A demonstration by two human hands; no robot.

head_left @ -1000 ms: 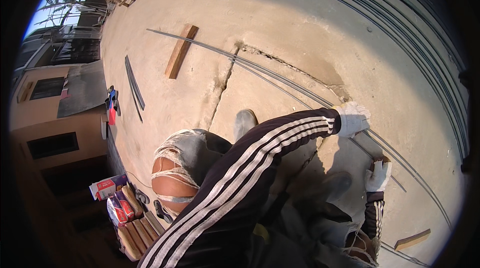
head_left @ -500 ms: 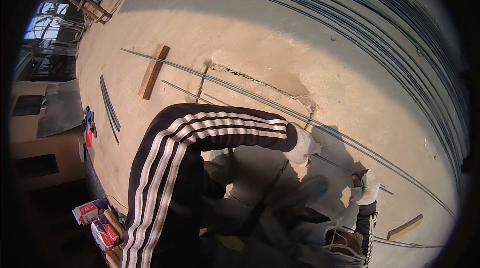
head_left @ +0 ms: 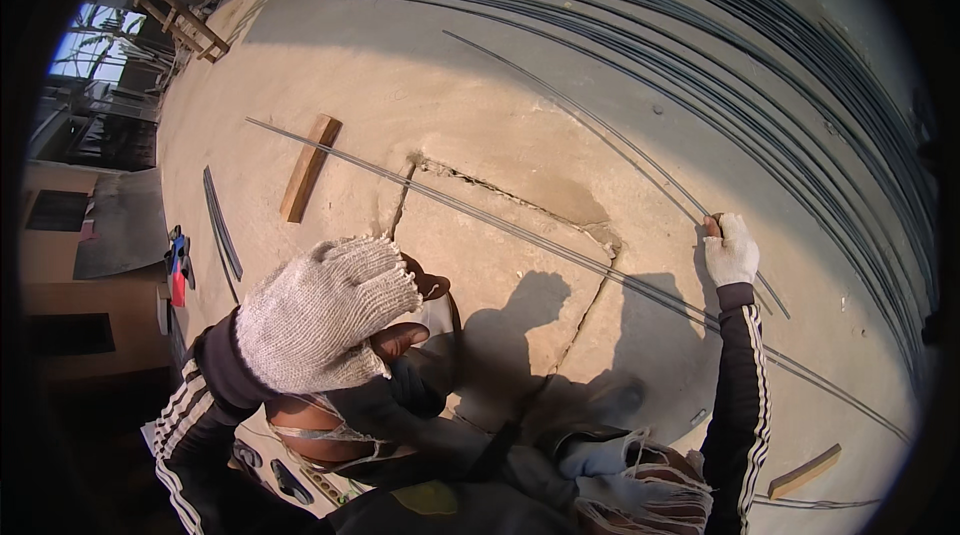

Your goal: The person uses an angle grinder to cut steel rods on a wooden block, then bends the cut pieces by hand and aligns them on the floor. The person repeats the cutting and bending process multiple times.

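Note:
My right hand (head_left: 732, 251), in a white knitted glove with bare fingertips, is closed around thin steel rods (head_left: 610, 138). These slant from the far middle of the floor down past my hand, beyond a longer pair of steel rods (head_left: 490, 219). That longer pair runs across the floor, its left end over a wooden block (head_left: 310, 168); my right forearm crosses above it. At the near left, over my knee, my left hand (head_left: 325, 320) is raised in the same kind of glove. Its thumb is apart from its half-bent fingers, and nothing shows in it.
A large bundle of steel rods (head_left: 700, 30) curves along the far right side. Short rods (head_left: 222, 225) lie at the left, and another wooden block (head_left: 805, 471) at the near right. A broken crack (head_left: 510, 198) crosses the concrete floor. A wooden frame (head_left: 180, 20) stands far left.
My left hand has let go of the rod and drawn back to the near left. My right hand has moved farther away, carrying rods across to the far side of the longer pair.

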